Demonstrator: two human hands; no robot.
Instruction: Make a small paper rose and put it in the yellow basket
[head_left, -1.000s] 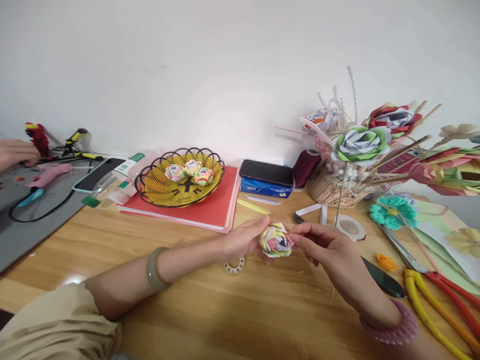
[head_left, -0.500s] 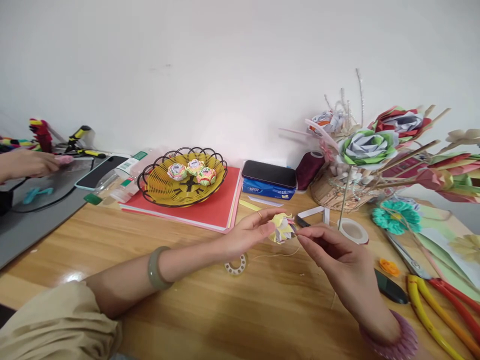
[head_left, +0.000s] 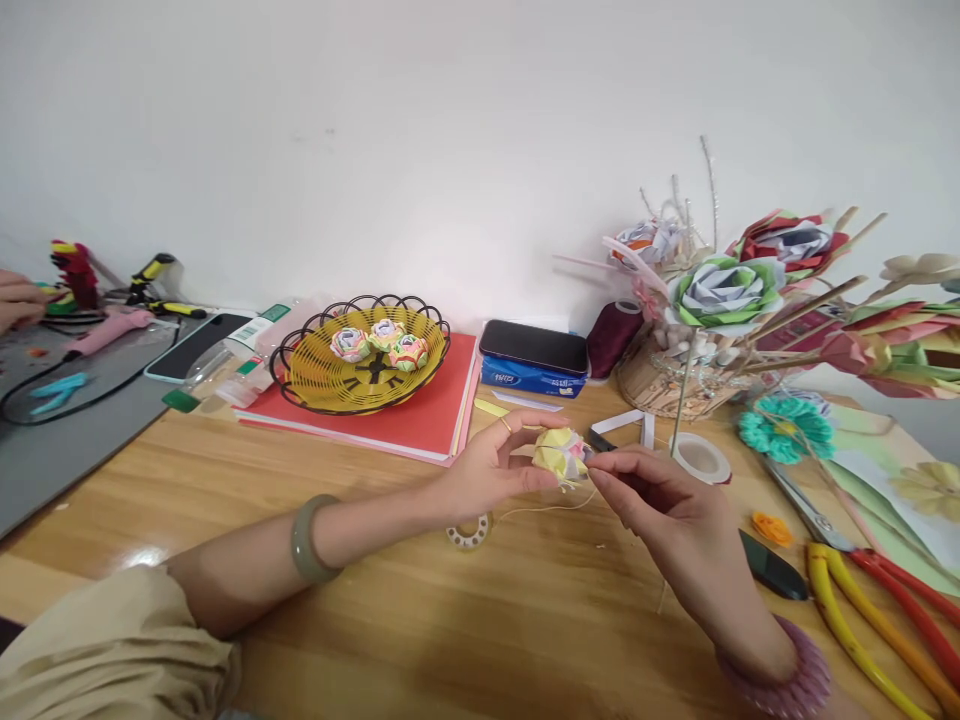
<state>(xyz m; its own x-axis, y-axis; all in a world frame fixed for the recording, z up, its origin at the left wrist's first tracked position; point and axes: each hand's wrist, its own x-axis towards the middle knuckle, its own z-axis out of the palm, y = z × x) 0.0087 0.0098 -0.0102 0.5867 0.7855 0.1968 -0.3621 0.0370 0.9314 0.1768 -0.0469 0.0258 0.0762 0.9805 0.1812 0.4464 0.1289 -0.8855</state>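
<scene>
My left hand (head_left: 495, 465) holds a small folded paper flower (head_left: 559, 455), pale yellow outside with white and pink inside, between thumb and fingers. At its right edge, my right hand (head_left: 667, 510) has thumb and forefinger pinched together against the petals; what lies between the fingertips is too small to make out. A thin thread (head_left: 551, 507) runs across from near a white ring with holes (head_left: 470, 532) towards these fingertips. A slender upright stem (head_left: 682, 390) passes by the right hand, and whether the hand grips it I cannot tell.
A yellow basket (head_left: 315, 380) with several paper flowers stands on red paper (head_left: 442, 420). Behind my hands, a phone (head_left: 534, 345) rests on a blue pack. Scissors (head_left: 847, 590), a tape roll (head_left: 701, 458) and a flower arrangement (head_left: 724, 290) are right. A co-worker's hand (head_left: 19, 300) is far left.
The flower has turned in my left hand, and its yellow outer side shows more. At far left the co-worker's hand has moved away from the pink tool, now fully visible on the mat.
</scene>
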